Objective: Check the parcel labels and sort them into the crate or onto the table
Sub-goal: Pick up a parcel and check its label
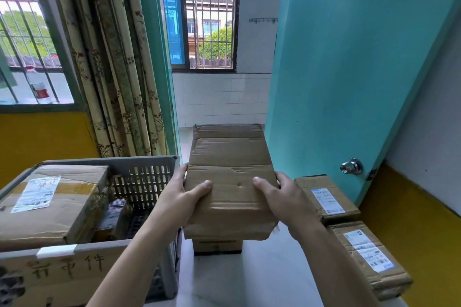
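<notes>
You've got the cardboard parcel (229,177) up in both hands, held in front of you above the white surface (249,279). Your left hand (182,197) is grasping its left edge, thumb pressed flat across the top face, fingers wrapped round the side. Your right hand (282,194) mirrors that on the right edge, thumb on top, fingers curled over the side. The face turned up to you is plain creased cardboard, no label showing on it. Directly beneath the parcel sits a smaller box (217,246) on the surface, mostly hidden by what you're holding; whether the two touch, I can't tell.

On your left, the grey slotted crate (147,177) already holds a large labelled box (53,203), with a small dark packet (116,217) tucked beside it. A cardboard sign (62,271) with handwritten characters is fixed across the crate's near side. On your right, two labelled boxes lie on the surface, the farther box (326,197) just beside your right wrist, the nearer box (369,257) right in front of it, labels facing up. Behind them stands the teal door (349,70).
</notes>
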### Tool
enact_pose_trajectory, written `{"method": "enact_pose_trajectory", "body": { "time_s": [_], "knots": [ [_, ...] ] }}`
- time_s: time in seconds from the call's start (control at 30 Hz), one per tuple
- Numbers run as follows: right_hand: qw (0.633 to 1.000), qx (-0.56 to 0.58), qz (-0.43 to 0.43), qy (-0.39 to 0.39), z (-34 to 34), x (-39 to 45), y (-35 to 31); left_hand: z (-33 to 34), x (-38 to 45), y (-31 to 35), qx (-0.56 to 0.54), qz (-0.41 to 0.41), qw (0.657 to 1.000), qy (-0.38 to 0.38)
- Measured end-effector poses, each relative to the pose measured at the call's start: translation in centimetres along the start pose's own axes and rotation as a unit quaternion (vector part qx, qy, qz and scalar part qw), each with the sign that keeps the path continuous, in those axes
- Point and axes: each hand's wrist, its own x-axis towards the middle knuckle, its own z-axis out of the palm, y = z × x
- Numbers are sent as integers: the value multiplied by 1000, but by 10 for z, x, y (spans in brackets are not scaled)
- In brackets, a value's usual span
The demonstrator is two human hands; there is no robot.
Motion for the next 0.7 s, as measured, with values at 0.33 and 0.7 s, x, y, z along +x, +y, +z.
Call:
{"method": "enact_pose_trajectory", "body": {
  "time_s": [0.33,0.7],
  "knots": [
    [1000,17,-18,-11,10,4,13,-5,4,0,74,12,997,31],
    [999,25,-16,41,16,16,21,-10,13,-3,81,-7,995,57]
  ]
}}
